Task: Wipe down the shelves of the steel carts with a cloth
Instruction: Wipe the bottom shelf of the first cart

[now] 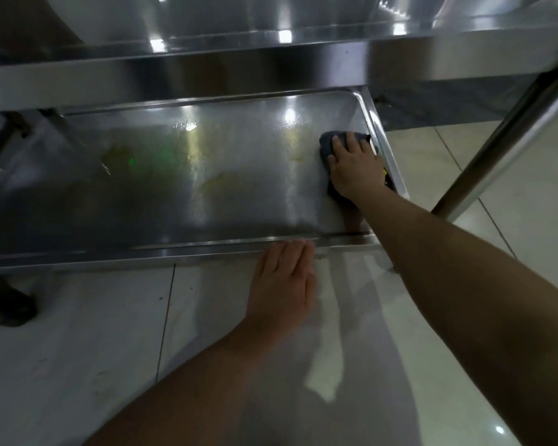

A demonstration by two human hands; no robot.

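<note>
The lower shelf point(207, 175) of a steel cart fills the middle of the view, a shallow tray with a raised rim all round. Its metal is streaked with a wet sheen and faint yellowish smears near the centre and toward 12 o'clock.

The right hand point(355, 165) lies at the shelf's 3 o'clock end, close to the far right corner. Its grip is open: the fingers are spread and straight, pressing flat on a dark blue-grey cloth point(331, 143). The cloth is bunched under the palm, showing beyond the fingertips at 12 o'clock and along the hand's left side, and it sits just beside the right rim.

The left hand point(284, 278) reaches in from 6 o'clock. Its grip is open too, fingers straight and together, the fingertips touching the shelf's near rim; the hand is a little blurred.

Above, at 12 o'clock, the upper shelf point(174, 72) of the cart crosses the view as a broad steel band. A round steel leg point(503, 149) slants down at 3 o'clock. Pale floor tiles point(78, 349) lie below the cart, and a dark caster wheel point(7, 307) shows at 9 o'clock.
</note>
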